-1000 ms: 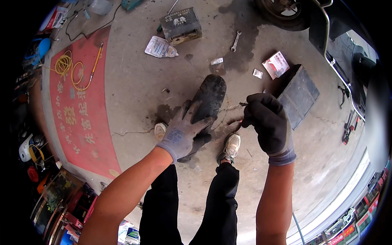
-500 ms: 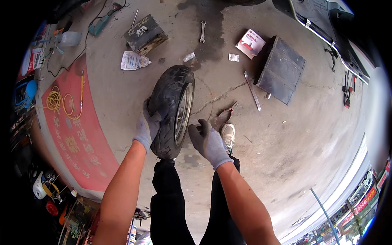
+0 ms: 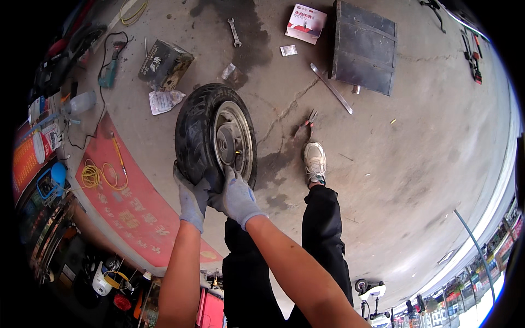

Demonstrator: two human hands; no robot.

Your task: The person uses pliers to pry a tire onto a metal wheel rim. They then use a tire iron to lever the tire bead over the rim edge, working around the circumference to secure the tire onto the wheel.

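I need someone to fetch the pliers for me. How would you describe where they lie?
Start at the small tyre on its rim held upright by both gloved hands. To its right, on the cracked concrete just beyond the white shoe, lie the pliers, the only red-handled tool there.

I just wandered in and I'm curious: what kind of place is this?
Probably a small roadside repair shop for scooters or motorcycles. Gloved hands grip a small tyre on its rim above a stained concrete floor, with a spanner and pliers lying loose nearby.
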